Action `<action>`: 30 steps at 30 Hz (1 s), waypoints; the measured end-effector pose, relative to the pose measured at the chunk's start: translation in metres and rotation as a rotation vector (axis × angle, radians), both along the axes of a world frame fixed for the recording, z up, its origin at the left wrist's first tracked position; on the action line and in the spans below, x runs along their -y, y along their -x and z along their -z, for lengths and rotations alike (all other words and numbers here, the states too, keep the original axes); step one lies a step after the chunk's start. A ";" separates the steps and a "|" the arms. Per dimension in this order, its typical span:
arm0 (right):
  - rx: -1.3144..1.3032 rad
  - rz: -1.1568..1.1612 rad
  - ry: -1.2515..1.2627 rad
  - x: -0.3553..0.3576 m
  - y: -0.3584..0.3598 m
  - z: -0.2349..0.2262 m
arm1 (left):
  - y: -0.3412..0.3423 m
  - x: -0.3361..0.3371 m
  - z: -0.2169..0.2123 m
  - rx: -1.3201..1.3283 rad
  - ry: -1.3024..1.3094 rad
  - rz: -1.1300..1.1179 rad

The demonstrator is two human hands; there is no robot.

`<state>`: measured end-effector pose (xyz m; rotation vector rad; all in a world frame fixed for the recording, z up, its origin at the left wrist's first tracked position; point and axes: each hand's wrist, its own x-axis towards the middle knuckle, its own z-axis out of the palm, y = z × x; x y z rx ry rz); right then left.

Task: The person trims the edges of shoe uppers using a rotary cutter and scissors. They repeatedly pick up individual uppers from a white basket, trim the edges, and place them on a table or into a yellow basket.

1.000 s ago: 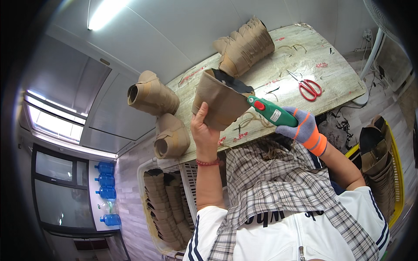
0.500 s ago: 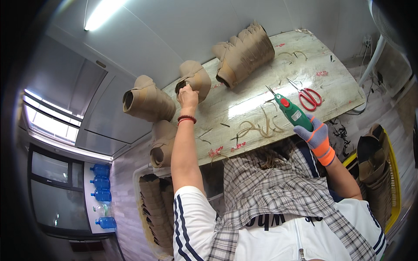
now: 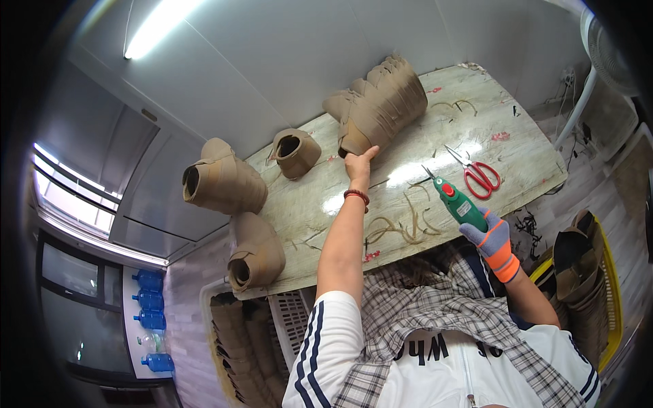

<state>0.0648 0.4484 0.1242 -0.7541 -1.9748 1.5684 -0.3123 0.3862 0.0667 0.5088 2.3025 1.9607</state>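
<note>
At the near end of a long nested stack of tan shoe uppers (image 3: 391, 102), my bare left hand (image 3: 358, 166) pinches the rim of the front shoe upper (image 3: 355, 139). Its thumb lies outside, while its fingertips are partly hidden by the opening. My right hand (image 3: 491, 241), in a grey and orange glove, is closed around a green electric hand tool (image 3: 459, 202) with a red button and a thin metal tip. That tip points away over the table. A single shoe upper (image 3: 297, 155) stands to the left of my left hand.
Red-handled scissors (image 3: 481, 180) lie beside the tool on the worn table (image 3: 462, 88), with curled trimmings (image 3: 408, 231) nearby. More uppers (image 3: 228, 180) stand in stacks at the left edge. Filled baskets flank me: a yellow basket (image 3: 615, 292) right, a pale one (image 3: 291, 316) left.
My left hand has moved right, from the single upper to the front of the long stack. The single upper now stands on its own. My right hand still holds the green tool.
</note>
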 end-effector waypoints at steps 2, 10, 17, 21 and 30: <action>-0.003 0.032 -0.032 0.000 0.001 0.005 | -0.003 -0.006 0.007 -0.052 0.055 -0.044; 0.004 0.077 0.008 -0.005 -0.005 0.006 | -0.022 0.028 -0.043 -0.040 -0.165 0.210; -0.108 0.064 -0.280 -0.008 -0.002 0.001 | -0.009 0.130 -0.116 0.334 -0.598 0.455; -0.044 0.049 -0.363 -0.011 0.002 -0.011 | -0.012 0.187 -0.142 0.533 -0.745 0.440; -0.224 0.040 -0.847 -0.005 0.009 -0.031 | -0.062 0.266 -0.140 0.807 -1.055 0.512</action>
